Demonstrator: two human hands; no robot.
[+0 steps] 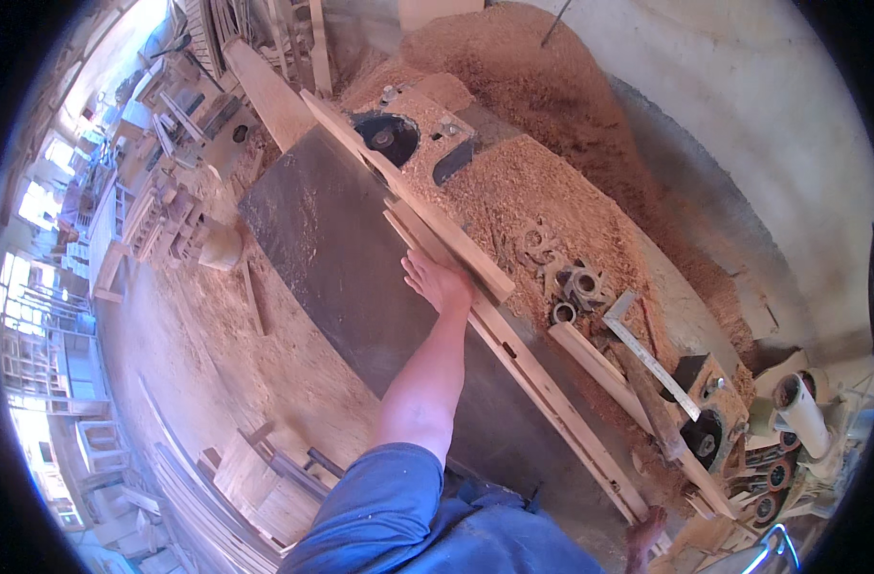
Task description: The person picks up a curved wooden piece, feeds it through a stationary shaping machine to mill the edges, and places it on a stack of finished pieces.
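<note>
A long, narrow wooden rail (552,409) with slots cut along its face lies diagonally across the grey metal machine table (312,268). It runs along a wooden fence board (427,212). My left hand (441,282) rests on the rail's far part beside the fence's near end, palm down with fingers stretched out. At the lower right, my right hand (647,538) is closed around the rail's near end; it is dark and partly seen. Beyond the fence, a dark round opening (387,139) shows a spindle-like centre.
Wood shavings (523,77) heap behind the machine and cover its top. Cutter heads (582,284), a metal square (652,354) and a wooden piece (599,371) lie right of the rail. Stacked boards (212,502) lie at lower left; a pale bucket-like container (221,247) stands farther left.
</note>
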